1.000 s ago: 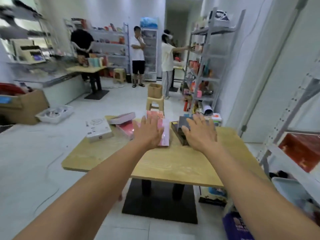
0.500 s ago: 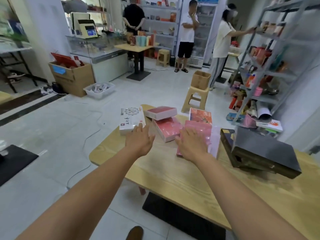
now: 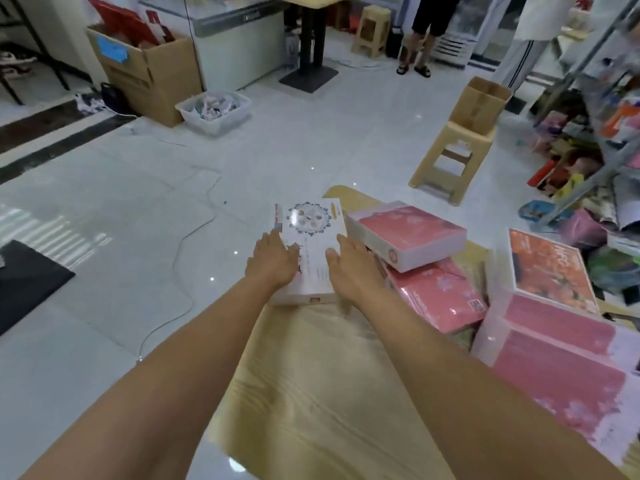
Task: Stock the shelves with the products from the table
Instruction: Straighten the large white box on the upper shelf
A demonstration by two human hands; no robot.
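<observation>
Just right of the white box [image 3: 311, 237], stacked pink boxes [image 3: 407, 233].

A flat white box [image 3: 313, 244] with a round pattern lies at the table's [image 3: 311, 393] far left corner; pink boxes [image 3: 405, 233] are stacked askew just to its right, an orange box [image 3: 547, 268] farther right

A flat box [image 3: 311, 251] lies at frame centre on the table's [image 3: 311, 393] far corner. The left hand [image 3: 273, 263] and right hand [image 3: 353, 268] grip its sides. Stacked boxes [image 3: 408, 233] sit just right of it, and a stool [image 3: 450, 157] bearing a carton [image 3: 481, 102] stands at upper right.
</observation>
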